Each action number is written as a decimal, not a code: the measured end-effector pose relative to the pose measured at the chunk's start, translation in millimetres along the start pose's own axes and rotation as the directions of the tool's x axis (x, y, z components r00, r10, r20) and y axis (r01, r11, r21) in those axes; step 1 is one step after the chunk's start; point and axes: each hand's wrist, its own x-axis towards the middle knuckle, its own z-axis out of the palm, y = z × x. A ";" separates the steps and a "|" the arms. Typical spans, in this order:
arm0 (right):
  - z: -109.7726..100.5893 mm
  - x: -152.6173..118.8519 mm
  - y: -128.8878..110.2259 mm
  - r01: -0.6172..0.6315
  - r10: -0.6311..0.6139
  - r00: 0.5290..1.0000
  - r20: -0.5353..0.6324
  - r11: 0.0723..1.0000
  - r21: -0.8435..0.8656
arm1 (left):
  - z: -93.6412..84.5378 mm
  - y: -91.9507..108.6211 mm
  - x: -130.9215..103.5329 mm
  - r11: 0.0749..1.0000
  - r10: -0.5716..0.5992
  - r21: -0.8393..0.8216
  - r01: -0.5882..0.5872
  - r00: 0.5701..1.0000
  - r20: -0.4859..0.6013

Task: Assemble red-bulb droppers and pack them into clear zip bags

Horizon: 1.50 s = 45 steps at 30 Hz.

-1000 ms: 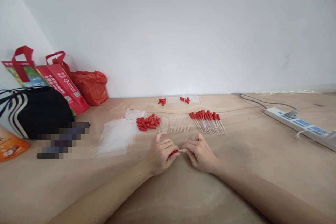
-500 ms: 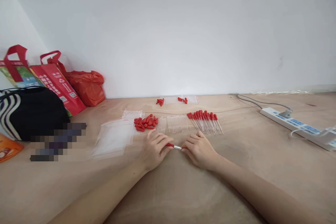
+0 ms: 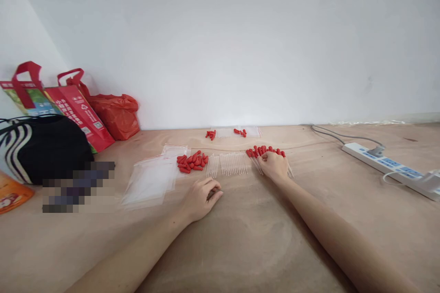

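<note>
My left hand (image 3: 202, 199) rests on the wooden table (image 3: 220, 247) with its fingers curled and apart, nothing between them. My right hand (image 3: 273, 165) lies over the row of red-capped clear tubes (image 3: 264, 150), fingers bent together; what they hold, if anything, is hidden. A pile of loose red rubber caps (image 3: 192, 161) sits beyond my left hand. Between that pile and the capped tubes lie clear bare tubes (image 3: 233, 164) side by side, with a smaller group (image 3: 212, 165) just left of them.
Clear plastic bags (image 3: 151, 181) lie flat at the left. Farther back are small red caps (image 3: 211, 135) beside another clear bag (image 3: 253, 132). Shopping bags (image 3: 80, 114) and a black bag (image 3: 58, 149) stand far left. A power strip (image 3: 388, 167) with cables is at right.
My right hand has moved up and right from my left hand to the capped tubes. The red-capped tube no longer shows between my hands, and my left fingers have parted.
</note>
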 end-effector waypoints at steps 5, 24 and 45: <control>4.6 -0.3 -3.4 -0.044 0.044 0.998 0.039 0.999 -0.024 | -0.9 0.6 0.4 1.000 -0.002 0.007 0.001 1.000 0.008; 8.0 -1.1 -49.0 0.023 0.008 0.967 0.256 0.993 -0.114 | -0.3 3.5 -1.2 0.993 0.050 0.108 -0.050 0.999 0.010; -16.9 -41.4 -11.3 0.372 -0.370 0.928 0.032 0.922 -0.113 | -47.5 -66.2 88.1 0.664 -0.633 0.275 0.696 0.718 -0.289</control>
